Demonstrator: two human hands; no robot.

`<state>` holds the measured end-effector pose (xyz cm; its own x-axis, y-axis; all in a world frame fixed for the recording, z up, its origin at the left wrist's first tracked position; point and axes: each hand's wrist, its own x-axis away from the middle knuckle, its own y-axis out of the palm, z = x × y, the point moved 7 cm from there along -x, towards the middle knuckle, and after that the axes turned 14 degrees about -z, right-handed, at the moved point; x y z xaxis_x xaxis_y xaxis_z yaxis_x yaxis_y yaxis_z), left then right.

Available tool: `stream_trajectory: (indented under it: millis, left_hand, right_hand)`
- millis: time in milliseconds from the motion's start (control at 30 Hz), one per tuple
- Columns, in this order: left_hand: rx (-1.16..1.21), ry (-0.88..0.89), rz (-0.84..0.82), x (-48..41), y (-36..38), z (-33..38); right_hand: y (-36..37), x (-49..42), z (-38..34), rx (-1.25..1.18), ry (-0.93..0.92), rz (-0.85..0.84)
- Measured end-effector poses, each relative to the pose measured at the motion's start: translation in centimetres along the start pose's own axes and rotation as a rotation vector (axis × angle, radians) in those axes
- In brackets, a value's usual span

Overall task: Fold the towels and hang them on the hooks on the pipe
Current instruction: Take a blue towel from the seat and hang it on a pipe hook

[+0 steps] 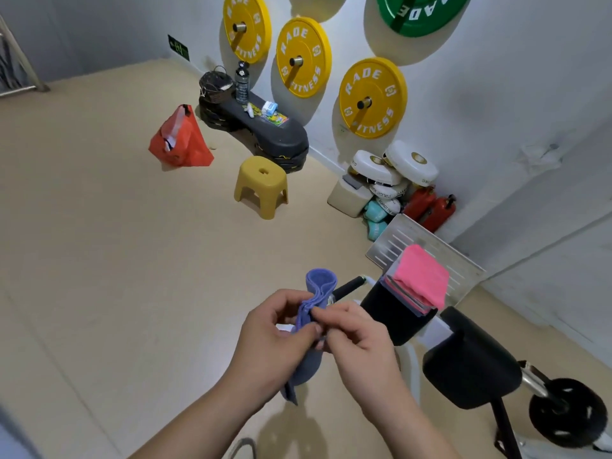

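Purple towel (319, 283) is pinched by left hand (275, 336) and right hand (359, 341); pink towel (420, 276) lies folded on black pad (394, 321).

Gym room, pretty plain. Beige floor (99, 226) fills everything from 6 round to 10 o'clock, white wall (496, 94) from 12 to 3. 3 yellow plates (303, 58) pegged on it at 12, a green plate (417, 11) at 1. Yellow stool (261, 185) near the middle, orange bag (180, 139) at 10, 2 red extinguishers (430, 207) against the wall at 3.
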<state>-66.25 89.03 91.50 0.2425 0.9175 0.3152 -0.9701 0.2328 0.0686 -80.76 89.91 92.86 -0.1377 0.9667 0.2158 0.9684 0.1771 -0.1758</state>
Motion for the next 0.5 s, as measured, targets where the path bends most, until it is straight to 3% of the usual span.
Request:
stream_trajectory:
  millis: [100,200,300,433,500]
  left_hand:
    - [-0.067,-0.007,-0.022,-2.2,-1.2,0.6]
    - [-0.135,0.028,-0.142,-4.8,-1.0,2.3]
    - [-0.199,0.106,-0.248,-7.5,0.0,5.1]
    - [-0.286,0.254,-0.266,-12.0,0.5,9.0]
    - [-0.252,0.226,-0.223,-14.5,0.2,9.7]
  right_hand:
    - [-0.4,-1.6,-0.1,-0.032,0.002,-0.037]
    - [-2.7,-3.5,-2.2,0.374,-0.163,-0.031]
    - [-4.4,-7.0,-4.1,0.657,-0.192,-0.256]
    - [-7.5,-13.0,-6.8,0.757,-0.138,-0.38]
    - [-9.6,-16.0,-8.0,0.762,-0.118,-0.386]
